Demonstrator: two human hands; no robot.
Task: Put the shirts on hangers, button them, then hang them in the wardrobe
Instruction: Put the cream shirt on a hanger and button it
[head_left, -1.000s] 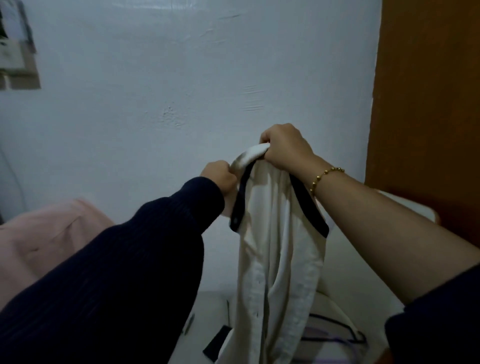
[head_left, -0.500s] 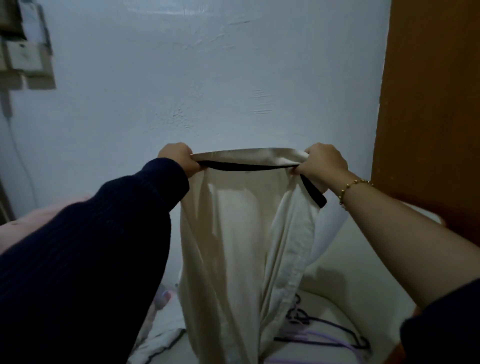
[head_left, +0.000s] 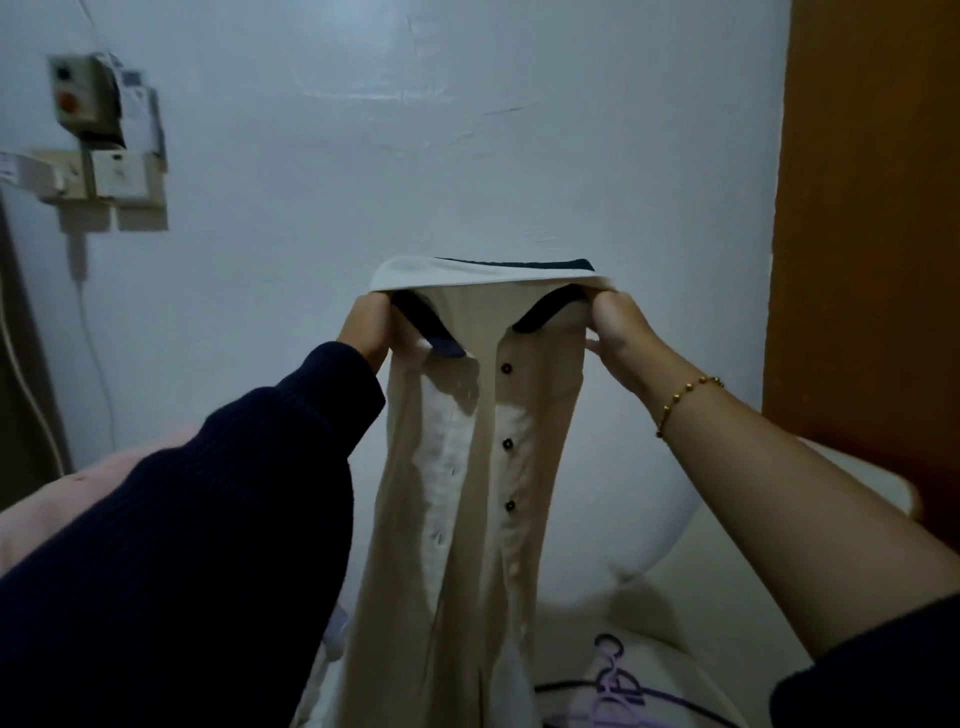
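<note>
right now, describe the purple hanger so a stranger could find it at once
Start at the brown wooden panel on the right, then drop to the white seat below it. The purple hanger lies there, just right of the hanging cream shirt. It is pale lilac, unlike the black hanger beside it.

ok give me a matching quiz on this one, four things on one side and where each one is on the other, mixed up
Things:
1. cream shirt
2. purple hanger
3. gold bracelet
4. switch box

Places:
A. mounted high up, at the upper left of the view
B. worn round the right wrist
C. gripped at the collar by the left hand and the right hand
D. lying low down, at the bottom right of the view

Pairs: 1-C, 2-D, 3-B, 4-A
</note>
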